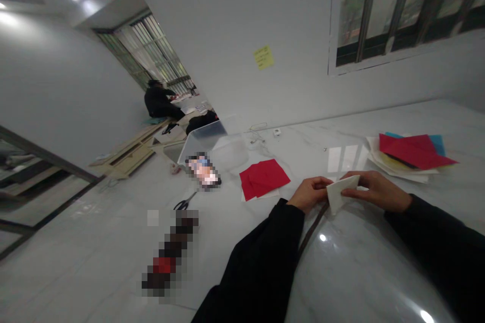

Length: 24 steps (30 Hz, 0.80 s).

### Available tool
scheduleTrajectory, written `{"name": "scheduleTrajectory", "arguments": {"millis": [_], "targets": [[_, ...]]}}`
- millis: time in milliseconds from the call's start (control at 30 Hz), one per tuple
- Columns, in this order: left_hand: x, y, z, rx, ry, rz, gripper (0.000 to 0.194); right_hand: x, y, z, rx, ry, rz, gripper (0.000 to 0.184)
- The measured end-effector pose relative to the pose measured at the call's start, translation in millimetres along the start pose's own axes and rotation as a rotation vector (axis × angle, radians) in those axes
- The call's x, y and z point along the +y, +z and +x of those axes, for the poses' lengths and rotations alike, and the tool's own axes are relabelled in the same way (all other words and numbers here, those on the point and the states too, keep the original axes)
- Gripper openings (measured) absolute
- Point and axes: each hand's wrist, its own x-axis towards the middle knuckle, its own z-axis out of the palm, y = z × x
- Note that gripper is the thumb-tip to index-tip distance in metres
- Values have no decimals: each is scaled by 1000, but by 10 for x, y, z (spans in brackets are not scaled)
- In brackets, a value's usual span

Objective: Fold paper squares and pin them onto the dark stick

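Observation:
A small folded cream-white sheet [338, 193], paper or felt, is held above the marble-patterned table. My right hand [379, 192] pinches it between thumb and fingers from the right. At its left edge my left hand [311, 193] has its fingers closed on the same sheet; those fingertips are partly hidden. A brown strap or cord [312, 229] runs down from below the left hand along the sleeve. To the left of the hands lie red squares [269, 177] on top of white ones. Beyond my right hand is a loose stack of coloured sheets [413, 151], red uppermost with blue, yellow and white beneath.
Black-handled scissors [182, 205] lie left on the table [227, 252], near a blurred phone-like object [203, 170] and a clear plastic bin [200, 136]. A dark pixelated object [170, 255] is nearer. A yellow note [263, 57] is on the wall; a person [157, 101] sits far back.

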Motion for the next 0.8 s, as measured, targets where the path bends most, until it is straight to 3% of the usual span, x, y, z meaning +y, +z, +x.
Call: {"name": "scheduleTrajectory", "arguments": {"millis": [433, 800], "targets": [[-28, -3, 3, -1, -25, 6, 43, 59, 17, -6, -58, 75, 125, 38], [62, 32, -54, -118, 23, 18, 52, 138, 4, 15, -43, 79, 127, 46]]}}
